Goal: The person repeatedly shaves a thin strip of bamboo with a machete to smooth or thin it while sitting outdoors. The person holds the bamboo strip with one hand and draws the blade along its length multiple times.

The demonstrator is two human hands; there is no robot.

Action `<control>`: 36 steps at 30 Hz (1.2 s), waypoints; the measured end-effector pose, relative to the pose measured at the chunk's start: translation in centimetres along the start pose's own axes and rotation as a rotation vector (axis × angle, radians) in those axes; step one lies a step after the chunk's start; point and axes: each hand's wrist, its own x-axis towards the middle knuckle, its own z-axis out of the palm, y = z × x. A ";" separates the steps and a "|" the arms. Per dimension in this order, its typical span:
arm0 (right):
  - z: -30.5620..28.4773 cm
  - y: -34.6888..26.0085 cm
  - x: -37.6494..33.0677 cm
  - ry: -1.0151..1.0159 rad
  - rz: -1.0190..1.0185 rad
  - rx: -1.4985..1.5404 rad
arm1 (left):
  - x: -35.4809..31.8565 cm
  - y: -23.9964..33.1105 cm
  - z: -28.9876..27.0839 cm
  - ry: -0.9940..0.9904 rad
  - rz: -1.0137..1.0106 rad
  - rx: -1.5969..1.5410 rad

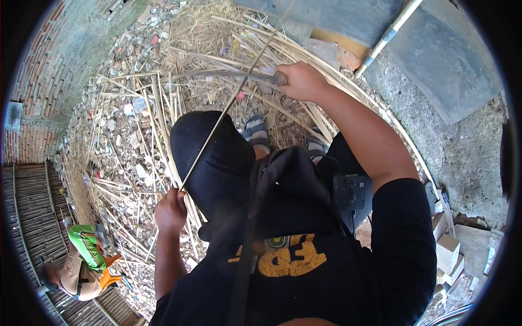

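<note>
My left hand (pixel 171 211) is closed around the lower end of a long thin bamboo strip (pixel 228 106) that runs up and to the right, past my dark-clad knee. My right hand (pixel 300 80) grips the handle of a knife (pixel 239 74) whose blade lies roughly level and points left, crossing the strip. Below the hands, my sandalled feet (pixel 256 130) rest on the littered ground. My black shirt fills the lower middle of the view.
Split bamboo strips and shavings (pixel 157 108) cover the ground. A white pipe (pixel 387 37) and grey slabs (pixel 446 60) lie at top right. Wood blocks (pixel 448 252) sit at right. Another person in a green top (pixel 84 255) is at lower left beside a woven bamboo panel (pixel 27 206).
</note>
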 end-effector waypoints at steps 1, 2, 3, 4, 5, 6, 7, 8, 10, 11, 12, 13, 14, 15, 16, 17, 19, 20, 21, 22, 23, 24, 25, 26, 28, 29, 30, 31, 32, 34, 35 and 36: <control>0.4 2.2 0.6 0.051 0.047 0.000 | 0.4 0.3 -0.2 0.003 0.018 -0.016; 0.6 3.5 1.0 0.095 0.086 0.007 | 0.5 0.5 -0.7 0.006 0.018 -0.016; -0.1 3.1 0.8 0.086 0.085 0.007 | 0.2 0.7 -1.1 0.001 0.015 -0.012; -0.6 2.5 0.7 0.098 0.049 0.001 | 0.1 0.9 -1.3 -0.004 0.013 -0.009; -1.2 2.0 0.6 0.110 0.013 -0.006 | 0.0 1.2 -1.3 -0.011 -0.010 -0.021; -1.8 0.9 0.1 0.113 -0.018 -0.006 | -0.2 1.2 -1.4 -0.018 -0.002 -0.054; -2.3 -0.1 -0.3 0.068 -0.033 -0.019 | -0.2 1.1 -1.3 -0.033 0.010 -0.088; -2.7 -1.2 -0.4 0.022 -0.050 -0.031 | -0.2 1.1 -1.3 -0.047 0.021 -0.122; -2.7 -2.4 -0.8 -0.024 -0.096 -0.098 | 0.2 1.2 -1.5 -0.059 0.030 -0.201; -2.4 -2.8 -1.1 -0.027 -0.124 -0.149 | 0.3 0.9 -1.6 -0.081 0.023 -0.238; -2.5 -3.0 -1.2 -0.023 -0.151 -0.204 | 0.5 0.8 -1.7 -0.097 0.021 -0.276; -2.3 -2.8 -1.3 -0.017 -0.150 -0.183 | 0.8 1.0 -2.3 -0.130 0.002 -0.258; -2.2 -2.3 -1.3 0.018 -0.157 -0.167 | 1.0 1.0 -2.3 -0.100 0.001 -0.249; -2.0 -2.0 -1.3 0.052 -0.163 -0.145 | 1.1 1.1 -2.4 -0.074 0.000 -0.235; -1.8 -1.7 -1.2 0.085 -0.169 -0.123 | 1.2 1.1 -2.4 -0.048 -0.001 -0.222; -1.8 -1.3 -1.1 0.076 -0.145 -0.121 | 1.4 1.4 -2.3 0.040 0.044 -0.229; -2.2 -1.3 -0.8 0.055 -0.104 -0.117 | 1.8 2.2 -2.0 0.166 0.105 -0.210; -1.9 -1.2 -0.7 0.059 -0.101 -0.097 | 1.9 2.4 -2.0 0.230 0.136 -0.200; -1.6 -0.9 -0.7 0.064 -0.096 -0.084 | 2.1 2.5 -1.9 0.241 0.146 -0.195; -1.4 -0.7 -0.7 0.069 -0.091 -0.070 | 2.2 2.9 -1.9 0.222 0.094 -0.203; -1.2 -0.5 -0.7 0.074 -0.106 -0.083 | 2.3 3.5 -1.9 0.202 0.042 -0.211; -1.1 -0.6 -0.7 0.076 -0.126 -0.093 | 2.2 3.8 -2.0 0.182 -0.015 -0.216; -1.1 -0.7 -0.8 0.078 -0.145 -0.103 | 2.0 2.5 -1.2 0.118 -0.019 -0.164; -1.0 -0.8 -0.9 0.071 -0.161 -0.103 | 1.9 2.1 -1.2 0.057 -0.028 -0.184; -1.1 -1.4 -1.0 0.058 -0.193 -0.101 | 1.8 1.6 -1.2 -0.065 -0.044 -0.224; -0.9 -1.5 -1.0 0.063 -0.211 -0.085 | 1.7 1.1 -1.1 -0.142 -0.066 -0.385; -0.7 -1.6 -1.0 0.070 -0.229 -0.066 | 1.6 0.5 -1.1 -0.220 -0.086 -0.542; -0.6 -1.7 -1.0 0.077 -0.247 -0.048 | 1.4 0.2 -1.2 -0.298 -0.106 -0.700; -0.6 -1.7 -1.0 0.062 -0.236 -0.046 | 1.3 0.2 -1.3 -0.359 -0.177 -0.774; -1.0 -2.0 -0.9 0.032 -0.212 -0.046 | 1.4 0.4 -1.4 -0.484 -0.317 -0.922; -0.8 -1.8 -0.7 0.044 -0.196 -0.032 | 1.4 0.7 -1.8 -0.490 -0.288 -0.905; -0.6 -1.5 -0.5 0.056 -0.177 -0.019 | 1.5 1.1 -1.9 -0.456 -0.250 -0.882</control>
